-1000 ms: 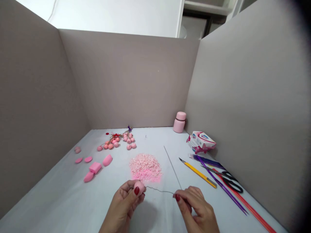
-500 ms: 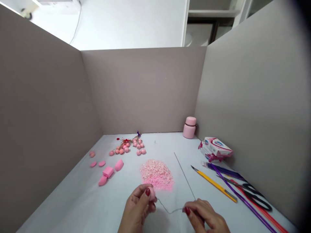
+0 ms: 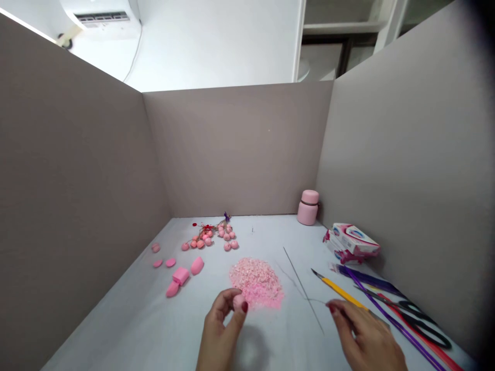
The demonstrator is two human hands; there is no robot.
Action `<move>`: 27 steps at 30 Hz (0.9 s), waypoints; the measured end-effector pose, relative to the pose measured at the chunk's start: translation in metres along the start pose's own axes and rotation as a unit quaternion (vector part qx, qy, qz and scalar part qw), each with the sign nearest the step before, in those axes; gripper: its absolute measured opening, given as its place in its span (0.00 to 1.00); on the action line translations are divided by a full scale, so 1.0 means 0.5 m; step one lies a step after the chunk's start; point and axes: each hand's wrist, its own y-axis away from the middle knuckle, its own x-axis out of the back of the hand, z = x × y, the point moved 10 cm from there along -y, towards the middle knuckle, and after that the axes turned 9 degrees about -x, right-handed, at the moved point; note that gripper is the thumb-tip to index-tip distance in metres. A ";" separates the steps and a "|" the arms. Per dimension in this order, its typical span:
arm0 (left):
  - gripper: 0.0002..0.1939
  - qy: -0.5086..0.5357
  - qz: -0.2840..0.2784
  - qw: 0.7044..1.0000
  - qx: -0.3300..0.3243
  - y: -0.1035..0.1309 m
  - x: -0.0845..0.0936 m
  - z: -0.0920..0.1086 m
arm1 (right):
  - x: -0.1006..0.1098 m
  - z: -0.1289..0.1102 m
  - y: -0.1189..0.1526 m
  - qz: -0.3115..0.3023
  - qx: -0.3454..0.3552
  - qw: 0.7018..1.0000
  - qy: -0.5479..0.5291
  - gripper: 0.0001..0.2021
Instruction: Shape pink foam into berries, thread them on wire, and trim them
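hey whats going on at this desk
A person sits at a partitioned table doing craft work. The left hand pinches a small pink ball in its fingers beside a pile of pink shavings. The right hand holds the end of a thin wire. A yellow craft knife and scissors lie to the right.

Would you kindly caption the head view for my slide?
Left hand pinches a pink ball beside pink shavings; right hand holds thin wire.
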 end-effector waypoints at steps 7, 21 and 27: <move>0.02 -0.209 -0.075 0.948 -0.227 0.032 -0.037 0.080 | -0.027 0.109 -0.035 -0.105 -0.129 0.946 0.277 0.16; 0.14 -0.219 -0.091 0.953 -0.190 0.028 -0.044 -0.002 | -0.144 -0.051 -0.029 -0.263 -0.033 0.929 0.259 0.06; 0.08 -0.203 -0.104 0.954 -0.192 0.031 -0.050 0.012 | -0.167 -0.044 -0.063 -0.262 -0.064 0.927 0.261 0.12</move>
